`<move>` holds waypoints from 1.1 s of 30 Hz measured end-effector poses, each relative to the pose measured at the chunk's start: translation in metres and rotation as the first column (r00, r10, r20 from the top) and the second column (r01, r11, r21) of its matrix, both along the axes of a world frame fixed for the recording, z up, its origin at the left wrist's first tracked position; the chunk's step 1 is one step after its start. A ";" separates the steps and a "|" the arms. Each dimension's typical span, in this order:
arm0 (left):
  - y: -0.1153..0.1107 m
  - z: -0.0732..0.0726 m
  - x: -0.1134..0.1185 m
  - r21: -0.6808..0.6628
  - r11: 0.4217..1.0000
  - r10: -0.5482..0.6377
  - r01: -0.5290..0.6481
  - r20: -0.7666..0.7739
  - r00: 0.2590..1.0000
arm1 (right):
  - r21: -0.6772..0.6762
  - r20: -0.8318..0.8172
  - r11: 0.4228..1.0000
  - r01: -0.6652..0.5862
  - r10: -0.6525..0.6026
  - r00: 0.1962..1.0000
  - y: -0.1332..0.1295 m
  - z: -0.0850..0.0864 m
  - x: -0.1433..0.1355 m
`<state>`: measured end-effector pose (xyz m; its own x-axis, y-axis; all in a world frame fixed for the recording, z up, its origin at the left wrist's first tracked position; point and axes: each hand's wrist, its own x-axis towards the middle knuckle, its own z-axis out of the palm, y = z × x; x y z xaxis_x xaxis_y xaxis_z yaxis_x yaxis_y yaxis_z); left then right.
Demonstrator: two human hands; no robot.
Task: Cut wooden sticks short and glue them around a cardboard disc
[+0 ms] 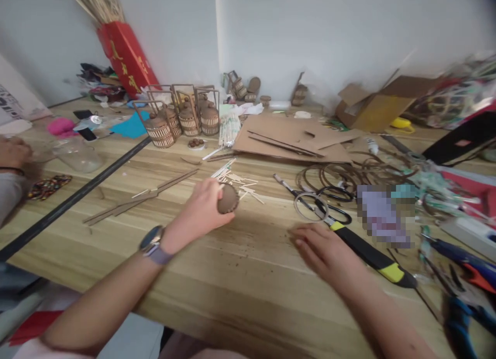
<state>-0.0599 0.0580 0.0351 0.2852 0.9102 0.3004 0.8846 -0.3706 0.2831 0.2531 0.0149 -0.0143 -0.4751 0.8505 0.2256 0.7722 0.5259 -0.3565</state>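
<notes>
My left hand [205,206], with a watch on its wrist, is closed around a small round brown basket piece [228,198]. Its flat, disc-like face with a notched rim is turned partly towards me, and my fingers cover the rest. Just beyond it, thin pale sticks [240,182] lie scattered on the wooden table [248,297]. My right hand [321,245] hovers at or rests on the tabletop, fingers stretched out and slightly blurred, holding nothing that I can see. Close to its fingertips are a metal ring [310,206] and black-handled scissors [341,213].
Small lidded baskets with handles [189,119] stand at the back left. A cardboard sheet [287,137] lies behind the sticks. To the right are a black-and-yellow utility knife [372,253], coiled strips [329,173] and pliers [461,312]. Another person's hand [13,152] is at far left.
</notes>
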 end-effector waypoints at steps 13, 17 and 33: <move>0.001 -0.029 0.063 -0.002 0.791 -0.600 0.612 -0.192 0.776 | 0.013 0.004 0.992 0.125 -0.125 0.992 -0.005 0.007 0.002; -0.016 -0.037 0.054 -0.009 0.803 -0.585 0.596 -0.202 0.786 | 0.049 0.012 0.946 0.321 -0.322 0.947 -0.001 0.011 0.016; -0.027 -0.058 0.054 0.066 0.837 -0.537 0.543 -0.087 0.839 | 0.088 0.112 0.787 0.610 -0.616 0.779 -0.003 0.020 0.057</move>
<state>-0.0057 0.0305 -0.0234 0.7446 0.5779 0.3341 0.5515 -0.8146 0.1799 0.3100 0.0120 0.0057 0.1164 0.9624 0.2453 0.9735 -0.0617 -0.2201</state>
